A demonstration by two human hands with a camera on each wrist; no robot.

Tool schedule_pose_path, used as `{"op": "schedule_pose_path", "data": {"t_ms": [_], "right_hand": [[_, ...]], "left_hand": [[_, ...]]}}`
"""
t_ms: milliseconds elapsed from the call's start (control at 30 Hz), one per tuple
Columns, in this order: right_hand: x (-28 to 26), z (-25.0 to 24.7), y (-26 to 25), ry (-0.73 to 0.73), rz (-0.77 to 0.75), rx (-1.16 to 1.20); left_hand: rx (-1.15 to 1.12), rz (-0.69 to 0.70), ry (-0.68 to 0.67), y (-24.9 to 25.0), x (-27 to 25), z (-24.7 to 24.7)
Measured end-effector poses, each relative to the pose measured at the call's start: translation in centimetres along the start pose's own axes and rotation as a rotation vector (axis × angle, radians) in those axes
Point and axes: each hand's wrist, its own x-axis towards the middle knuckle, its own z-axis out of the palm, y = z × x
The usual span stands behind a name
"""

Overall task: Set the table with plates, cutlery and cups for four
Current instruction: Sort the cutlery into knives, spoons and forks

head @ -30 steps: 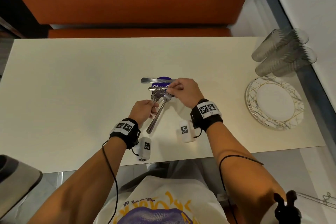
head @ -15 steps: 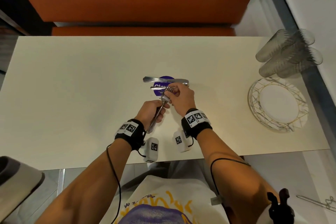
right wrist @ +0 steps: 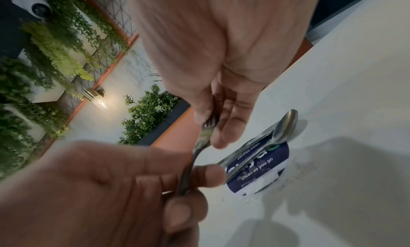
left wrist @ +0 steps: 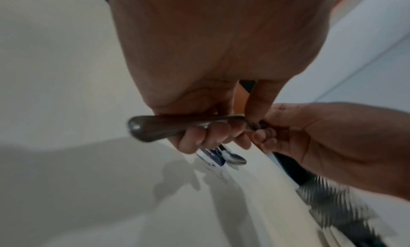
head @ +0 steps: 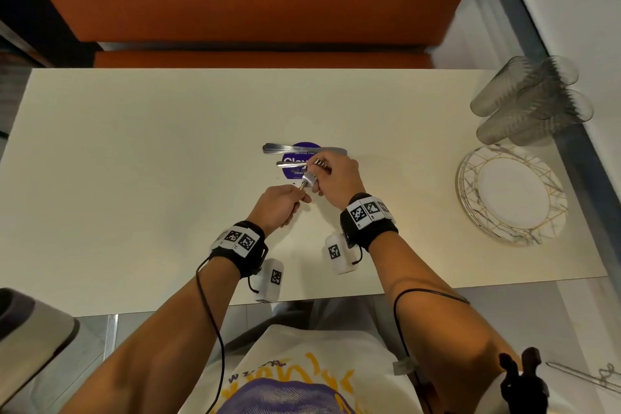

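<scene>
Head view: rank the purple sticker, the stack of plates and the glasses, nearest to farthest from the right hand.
From the right hand:
1. purple sticker, just left of its fingers.
2. stack of plates, at the table's right edge.
3. glasses, beyond the plates, far right corner.

right hand (right wrist: 221, 57): pinches fork (right wrist: 205, 135) at tines | left hand (right wrist: 99, 189): grips fork handle | spoon (right wrist: 286, 128): lies across round blue sticker (right wrist: 259, 171) on table (right wrist: 355, 75)

Both hands meet mid-table: the left hand (head: 277, 205) and right hand (head: 336, 178) share the steel forks (head: 307, 180). Just beyond the right hand (right wrist: 221, 40) lie a metal spoon (right wrist: 285, 126) and silver knife (head: 302, 148) across a round blue sticker (right wrist: 261, 170). Well right: stacked gold-patterned white plates (head: 510, 195), ribbed grey glass tumblers (head: 527, 104) behind them.
</scene>
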Motion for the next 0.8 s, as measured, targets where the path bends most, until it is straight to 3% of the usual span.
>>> {"op": "schedule_pose_path", "data": {"t_ms": [67, 167, 333, 533, 700, 800], "right_hand": [[0.4, -0.2, 0.4, 0.091, -0.007, 0.0], [0.7, -0.5, 1.1, 0.197, 0.027, 0.049], [0.7, -0.7, 2.1, 0.186, -0.016, -0.06], [0.4, -1.7, 2.7, -0.054, -0.059, -0.317], [0.4, -2.2, 3.8, -0.098, 0.023, -0.284], [0.6, -2.0, 4.9, -0.109, 0.073, -0.321]], "left_hand": [[0.231, 0.111, 0.062, -0.8, 0.3, -0.3], [0.404, 0.27, 0.165, -2.3, 0.8, -1.0], [0.544, 0.47, 0.242, -2.8, 2.2, -2.1], [0.625, 0.504, 0.177, -2.8, 3.0, -3.4], [0.581, 0.364, 0.169, -2.6, 3.4, -3.4], [0.657, 0.38, 0.19, -3.3, 3.9, -3.3]]}}
